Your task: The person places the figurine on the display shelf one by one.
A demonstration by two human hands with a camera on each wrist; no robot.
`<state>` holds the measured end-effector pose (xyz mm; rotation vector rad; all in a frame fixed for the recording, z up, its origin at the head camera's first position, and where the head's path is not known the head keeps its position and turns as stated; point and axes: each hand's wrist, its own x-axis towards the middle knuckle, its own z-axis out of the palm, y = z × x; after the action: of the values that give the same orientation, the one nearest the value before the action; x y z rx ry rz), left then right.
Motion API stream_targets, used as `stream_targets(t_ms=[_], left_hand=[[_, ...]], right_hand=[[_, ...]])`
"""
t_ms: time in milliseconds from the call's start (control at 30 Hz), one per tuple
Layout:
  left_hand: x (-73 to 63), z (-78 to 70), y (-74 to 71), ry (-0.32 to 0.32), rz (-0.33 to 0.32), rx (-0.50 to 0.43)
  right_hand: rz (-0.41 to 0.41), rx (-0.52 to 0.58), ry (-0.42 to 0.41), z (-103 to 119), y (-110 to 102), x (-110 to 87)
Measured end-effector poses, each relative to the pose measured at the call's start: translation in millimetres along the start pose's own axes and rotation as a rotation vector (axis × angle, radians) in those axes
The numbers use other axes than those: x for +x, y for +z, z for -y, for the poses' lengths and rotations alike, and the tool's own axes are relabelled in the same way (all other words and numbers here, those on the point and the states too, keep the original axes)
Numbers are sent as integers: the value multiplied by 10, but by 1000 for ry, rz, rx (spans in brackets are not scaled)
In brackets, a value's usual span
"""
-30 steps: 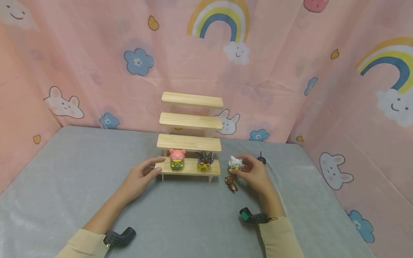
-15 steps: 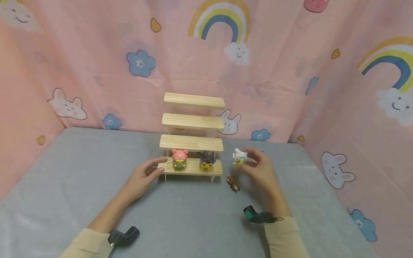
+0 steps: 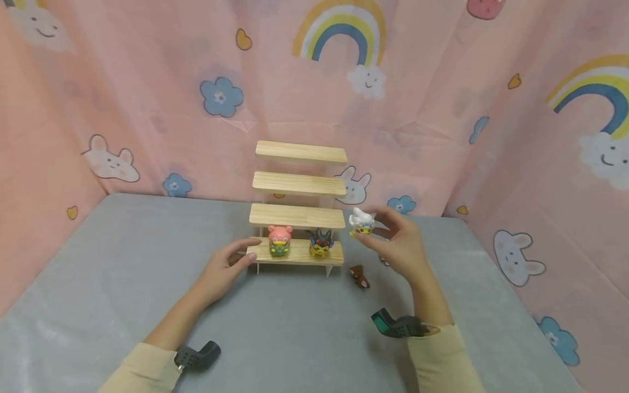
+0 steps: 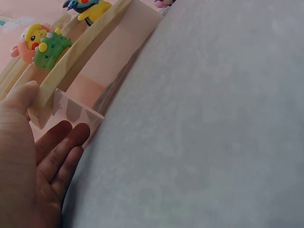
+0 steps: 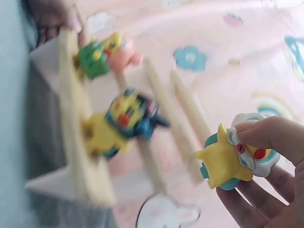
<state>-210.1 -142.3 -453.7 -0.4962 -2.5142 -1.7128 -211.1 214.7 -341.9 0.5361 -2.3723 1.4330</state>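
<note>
In the head view my left hand (image 3: 220, 275) grips the left end of the bottom shelf of a four-step wooden display stand (image 3: 298, 252), thumb at the front edge. My right hand (image 3: 403, 248) pinches a small figurine with a white hood (image 3: 362, 222), raised beside the stand's right side. The right wrist view shows this figurine's yellow body (image 5: 225, 166) between thumb and fingers. On the bottom shelf stand a figurine in a pink hood (image 3: 279, 241) and one in a dark eared hood (image 3: 321, 244).
On the grey cloth right of the stand lies a brown figurine (image 3: 359, 277). Another small object (image 3: 384, 261) shows partly behind my right hand. A pink patterned curtain (image 3: 422, 158) hangs close behind the stand.
My right hand has lifted the white-hooded figurine up from beside the brown one, to about the second shelf's height. The left hand stays at the stand; the whole view has shifted slightly.
</note>
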Motion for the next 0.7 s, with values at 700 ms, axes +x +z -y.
stream_targets(t_ms=[700], left_hand=[[22,-10,-20,0,-1,-4]], right_hand=[[247,125,-22,367,824,617]])
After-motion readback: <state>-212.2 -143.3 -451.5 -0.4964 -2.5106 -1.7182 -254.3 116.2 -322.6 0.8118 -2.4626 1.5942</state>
